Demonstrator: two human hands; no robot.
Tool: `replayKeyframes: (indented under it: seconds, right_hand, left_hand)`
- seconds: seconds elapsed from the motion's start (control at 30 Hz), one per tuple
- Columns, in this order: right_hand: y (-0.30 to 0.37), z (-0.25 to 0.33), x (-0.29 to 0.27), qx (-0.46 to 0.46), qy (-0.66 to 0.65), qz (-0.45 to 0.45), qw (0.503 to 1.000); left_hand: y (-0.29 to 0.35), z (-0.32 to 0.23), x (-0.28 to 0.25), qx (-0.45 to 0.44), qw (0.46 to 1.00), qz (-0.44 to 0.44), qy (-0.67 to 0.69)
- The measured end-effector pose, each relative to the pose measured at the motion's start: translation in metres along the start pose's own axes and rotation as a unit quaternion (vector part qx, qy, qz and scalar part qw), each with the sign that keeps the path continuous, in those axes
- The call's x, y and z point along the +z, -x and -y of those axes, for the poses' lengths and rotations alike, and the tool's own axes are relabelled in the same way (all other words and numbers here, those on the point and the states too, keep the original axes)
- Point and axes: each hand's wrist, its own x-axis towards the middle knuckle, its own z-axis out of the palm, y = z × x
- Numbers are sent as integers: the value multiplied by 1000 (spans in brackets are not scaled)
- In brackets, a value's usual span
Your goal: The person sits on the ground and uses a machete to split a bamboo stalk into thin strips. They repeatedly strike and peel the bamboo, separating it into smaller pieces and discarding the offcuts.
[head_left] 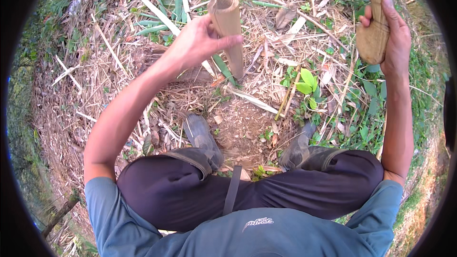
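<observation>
My left hand (202, 43) is closed round a pale, hollow length of bamboo (233, 57). The bamboo stands nearly upright, its open end facing up and its narrower lower end at the ground litter. At the upper right, my right hand (396, 33) grips a wooden knife handle (373, 43) with a broad, rounded butt and dark bands. Dark metal begins at the handle's upper end, and the frame's edge cuts off the rest of that tool. The two hands are well apart.
Dry leaves, bamboo strips (157, 12) and twigs cover the ground. A bright green seedling (307, 83) grows right of a bare patch of soil (243, 131). My dark boots (202, 138) flank that patch. Low green plants spread along the right side.
</observation>
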Motion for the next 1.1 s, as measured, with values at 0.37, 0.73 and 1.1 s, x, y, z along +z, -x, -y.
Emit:
replayKeyframes:
  seconds: [0.37, 0.73, 1.1]
  right_hand:
    - [105, 64, 81, -86, -10, 83, 993]
    - [146, 48, 131, 49, 197, 120, 972]
    - [145, 58, 158, 54, 214, 104, 970]
  left_hand:
    - [-24, -7, 22, 129, 980, 51, 144]
    - [18, 6, 44, 164, 972, -5, 167]
    - [9, 12, 32, 165, 978, -13, 123]
